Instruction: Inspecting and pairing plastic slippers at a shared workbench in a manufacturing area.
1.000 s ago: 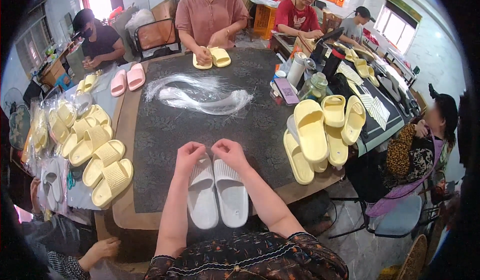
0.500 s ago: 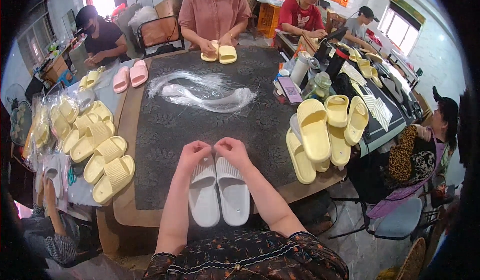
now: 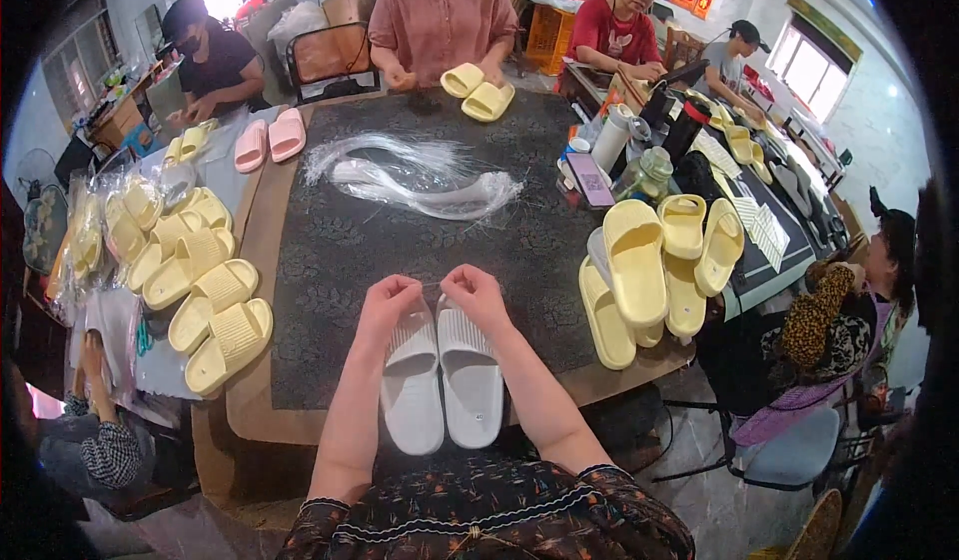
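A pair of light grey slippers stands side by side at the near table edge, toes pointing away from me: the left slipper [image 3: 413,412] and the right slipper [image 3: 473,402]. Over their toe ends, my left hand [image 3: 390,305] and my right hand [image 3: 477,298] are close together, each with fingertips pinched. A faint, thin clear strand seems to run between the two pinches; its ends are hidden in the fingers. Farther away lies a loose bundle of clear plastic strands [image 3: 425,196] on the dark patterned table mat [image 3: 335,260].
Yellow slippers are piled at right [image 3: 634,270] and left [image 3: 230,345], beside plastic-wrapped ones. Pink slippers [image 3: 270,140] lie at the far left corner. A phone [image 3: 590,179] and a glass jar [image 3: 647,170] stand right. Across the table, a person has yellow slippers [image 3: 479,92]; several others sit around.
My hands have drawn slightly apart, still pinched over the grey slippers. Across the table, the yellow slippers have shifted right and turned, and that person's hand on the left has moved off them.
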The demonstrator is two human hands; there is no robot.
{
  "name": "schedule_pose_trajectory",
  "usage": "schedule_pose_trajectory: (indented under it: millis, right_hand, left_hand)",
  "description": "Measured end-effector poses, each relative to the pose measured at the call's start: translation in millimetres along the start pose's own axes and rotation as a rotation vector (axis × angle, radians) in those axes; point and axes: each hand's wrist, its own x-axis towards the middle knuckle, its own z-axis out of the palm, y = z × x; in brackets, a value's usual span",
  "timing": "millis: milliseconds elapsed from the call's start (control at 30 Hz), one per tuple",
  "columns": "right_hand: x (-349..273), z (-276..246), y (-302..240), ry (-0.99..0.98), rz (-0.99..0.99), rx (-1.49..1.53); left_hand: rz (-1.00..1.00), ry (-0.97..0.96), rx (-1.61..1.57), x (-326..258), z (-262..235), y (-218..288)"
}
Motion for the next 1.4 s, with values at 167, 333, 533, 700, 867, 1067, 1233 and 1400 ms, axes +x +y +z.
schedule_pose_trajectory:
  millis: [167,333,533,700,867,1067,1233,1400]
  right_hand:
    - [-3.4,1.3,-4.0,-0.099,-0.020,0.006]
    - [-2.7,-1.7,-3.4,-0.070,0.033,0.011]
    - [-8.3,-3.1,-11.6,-0.167,0.073,-0.112]
    - [-6.1,-0.4,-4.6,-0.116,0.040,-0.011]
    - [-2.8,0.4,2.0,-0.144,0.002,-0.019]
    - [-2.1,-0.6,3.7,-0.105,0.031,0.043]
    - [-3.6,-0.8,-3.1,-0.173,0.023,-0.035]
    - [-3.5,0.4,-1.3,-0.105,0.038,0.015]
  left_hand:
    - [-0.046,-0.005,0.083,-1.6,2.8,2.2]
    - [0.008,0.046,0.052,0.7,-1.0,3.4]
    - [-0.036,-0.093,0.126,0.2,-2.9,-0.9]
    - [-0.081,-0.035,0.064,0.6,-1.7,-1.0]
    - [-0.040,-0.071,0.073,3.8,-6.1,-7.1]
    - [-0.046,-0.020,0.049,-2.6,5.4,4.5]
    - [-0.047,-0.080,0.125,-3.5,4.1,6.2]
    - [0.007,-0.015,0.054,-0.2,0.5,0.5]
